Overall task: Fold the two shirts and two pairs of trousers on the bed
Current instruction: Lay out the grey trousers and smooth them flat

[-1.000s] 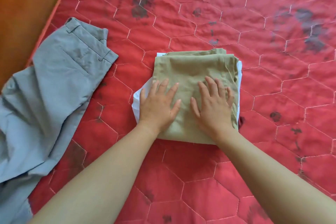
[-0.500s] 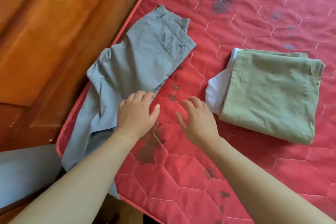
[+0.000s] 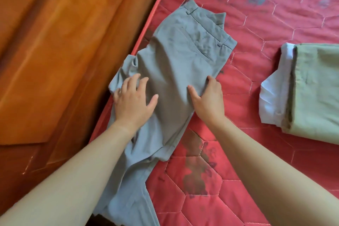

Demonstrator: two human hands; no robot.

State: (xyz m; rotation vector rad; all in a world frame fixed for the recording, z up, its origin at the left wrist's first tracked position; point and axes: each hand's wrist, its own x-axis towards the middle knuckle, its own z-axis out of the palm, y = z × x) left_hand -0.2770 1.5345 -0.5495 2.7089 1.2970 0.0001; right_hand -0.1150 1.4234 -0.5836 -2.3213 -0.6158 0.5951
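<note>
A person's left hand (image 3: 134,98) lay flat, fingers spread, on grey trousers (image 3: 174,60) while the right hand (image 3: 208,97) pinched their edge; legs overhanging the bed (image 3: 275,24) could drag them off.

Likely home bedroom: quilted red mattress (image 3: 275,24), wooden panel (image 3: 64,51) beside.

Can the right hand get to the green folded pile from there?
Probably yes: only bare red mattress lies between the right hand and the green folded pile, though that hand is gripping the grey trousers.
</note>
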